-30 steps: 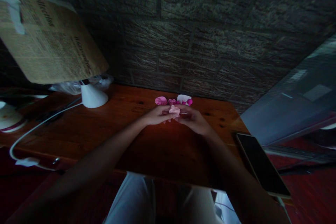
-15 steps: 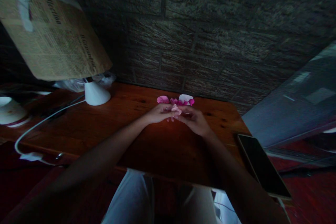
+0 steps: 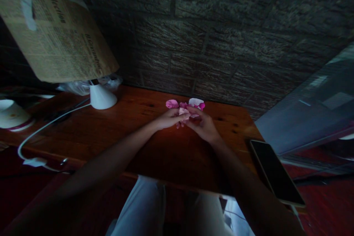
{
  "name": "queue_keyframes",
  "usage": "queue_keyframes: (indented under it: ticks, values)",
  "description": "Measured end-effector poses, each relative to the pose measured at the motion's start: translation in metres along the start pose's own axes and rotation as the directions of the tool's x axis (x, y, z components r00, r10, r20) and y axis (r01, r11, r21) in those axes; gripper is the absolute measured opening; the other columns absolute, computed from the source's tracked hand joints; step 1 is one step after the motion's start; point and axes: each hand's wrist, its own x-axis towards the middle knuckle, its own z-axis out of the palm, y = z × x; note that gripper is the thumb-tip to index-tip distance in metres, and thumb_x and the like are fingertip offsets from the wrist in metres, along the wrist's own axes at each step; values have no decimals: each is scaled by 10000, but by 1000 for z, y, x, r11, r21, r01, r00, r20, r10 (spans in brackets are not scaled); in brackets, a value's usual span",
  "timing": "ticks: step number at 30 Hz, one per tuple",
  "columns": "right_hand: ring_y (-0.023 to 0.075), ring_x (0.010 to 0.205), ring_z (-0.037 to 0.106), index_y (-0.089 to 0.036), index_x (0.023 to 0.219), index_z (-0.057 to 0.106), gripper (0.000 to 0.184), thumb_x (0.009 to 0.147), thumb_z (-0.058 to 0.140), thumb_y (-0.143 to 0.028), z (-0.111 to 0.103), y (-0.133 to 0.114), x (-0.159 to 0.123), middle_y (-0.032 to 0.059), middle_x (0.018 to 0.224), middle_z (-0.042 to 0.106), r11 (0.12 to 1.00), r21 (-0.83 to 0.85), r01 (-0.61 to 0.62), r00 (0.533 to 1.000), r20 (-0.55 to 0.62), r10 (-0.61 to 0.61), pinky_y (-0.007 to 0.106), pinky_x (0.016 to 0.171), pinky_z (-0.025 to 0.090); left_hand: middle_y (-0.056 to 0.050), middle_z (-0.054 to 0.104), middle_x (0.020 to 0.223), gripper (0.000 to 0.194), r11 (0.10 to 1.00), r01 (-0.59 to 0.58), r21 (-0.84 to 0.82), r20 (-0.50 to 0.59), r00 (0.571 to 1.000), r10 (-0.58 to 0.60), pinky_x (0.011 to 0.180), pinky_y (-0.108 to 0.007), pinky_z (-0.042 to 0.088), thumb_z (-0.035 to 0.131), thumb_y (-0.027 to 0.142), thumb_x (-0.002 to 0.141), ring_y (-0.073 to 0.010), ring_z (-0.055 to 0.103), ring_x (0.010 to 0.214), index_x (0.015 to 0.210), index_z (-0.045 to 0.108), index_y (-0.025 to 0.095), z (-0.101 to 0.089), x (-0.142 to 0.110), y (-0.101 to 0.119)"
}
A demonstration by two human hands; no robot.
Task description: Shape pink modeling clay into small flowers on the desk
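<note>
My left hand (image 3: 168, 118) and my right hand (image 3: 204, 124) meet over the wooden table, fingers closed around a small pale pink piece (image 3: 183, 113) that looks like soft clay or a petal; I cannot make out which. The thumb of the left hand presses along its lower edge, while the right fingertips pinch it from the other side. Just beyond the hands lie a pink lump (image 3: 172, 103), a white lump (image 3: 195, 101) and a darker magenta piece (image 3: 202, 106). Part of this group is hidden behind my fingers.
A lamp with a newsprint shade (image 3: 63, 37) and white base (image 3: 102, 97) stands on the table (image 3: 110, 132) at left, its white cord (image 3: 52, 121) looping over the front edge. Further left is a white cup-like object (image 3: 12, 115). A tablet or phone (image 3: 276, 171) lies at right.
The pale pink piece has turned between my fingers and shows a flatter, broader face. Both hands stay in nearly the same place; the view has shifted slightly.
</note>
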Motion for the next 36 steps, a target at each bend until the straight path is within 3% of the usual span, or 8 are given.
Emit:
queue_keyframes:
  ticks: [3, 7, 11, 15, 24, 32, 34, 36]
  values:
    - [241, 1131, 715, -266, 1206, 737, 364, 917, 681, -480, -4, -5, 0, 76, 1272, 763, 1000, -5, 11, 1000, 4, -11, 402, 947, 572, -16, 662, 733, 541, 998, -48, 47, -3, 999, 48, 532, -212, 473, 706, 675, 838, -97, 592, 599, 851, 650, 136, -3, -2, 2]
    - [196, 764, 683, -197, 876, 739, 470, 967, 564, -623, -8, -11, -1, 57, 834, 753, 986, -138, -88, 995, -67, 80, 309, 691, 522, -15, 657, 714, 443, 988, -72, 139, 15, 997, 70, 515, -223, 424, 699, 579, 872, -90, 535, 549, 828, 649, 141, -5, -5, 5]
    - [155, 596, 566, -202, 648, 656, 593, 935, 553, -711, -3, -10, -5, 15, 610, 630, 958, -284, -39, 995, 81, 65, 279, 574, 422, -1, 634, 709, 295, 925, -235, 298, 83, 972, 220, 602, -239, 420, 692, 420, 871, -112, 530, 634, 767, 636, 149, -4, -7, 3]
    - [156, 604, 558, -196, 642, 653, 602, 954, 523, -695, 2, -7, -7, 24, 619, 625, 937, -350, 17, 979, 198, 56, 281, 579, 398, 38, 523, 606, 282, 859, -320, 400, 166, 947, 275, 606, -241, 374, 709, 313, 819, -100, 457, 608, 636, 554, 164, -4, -9, 3]
    - [170, 716, 628, -177, 781, 710, 588, 1042, 413, -612, 6, -10, -6, 56, 748, 701, 925, -380, 20, 966, 246, 80, 297, 700, 437, 26, 600, 675, 327, 833, -226, 504, 104, 974, 202, 593, -240, 393, 849, 360, 725, -115, 524, 634, 720, 585, 168, -2, -10, 7]
    - [197, 824, 695, -176, 861, 729, 485, 1077, 418, -480, 5, -21, -1, 79, 853, 759, 892, -446, -73, 956, 224, 190, 315, 775, 489, -57, 709, 923, 302, 837, -288, 466, 78, 955, 286, 737, -275, 501, 808, 376, 784, -170, 636, 829, 913, 650, 153, -1, -6, 2]
    - [220, 867, 706, -194, 967, 738, 452, 1056, 459, -538, -3, -33, -15, 90, 903, 770, 868, -490, -81, 963, 186, 194, 340, 815, 516, -56, 709, 903, 262, 840, -298, 454, 122, 954, 272, 720, -269, 493, 754, 385, 838, -159, 629, 794, 904, 652, 153, 0, -7, 2]
    - [288, 982, 709, -198, 1066, 731, 447, 994, 557, -603, -17, -43, -43, 144, 1030, 773, 783, -612, -109, 981, 62, 185, 421, 904, 529, -38, 694, 834, 282, 830, -280, 482, 141, 960, 243, 669, -260, 468, 743, 423, 852, -147, 605, 723, 868, 650, 157, 1, -8, 3]
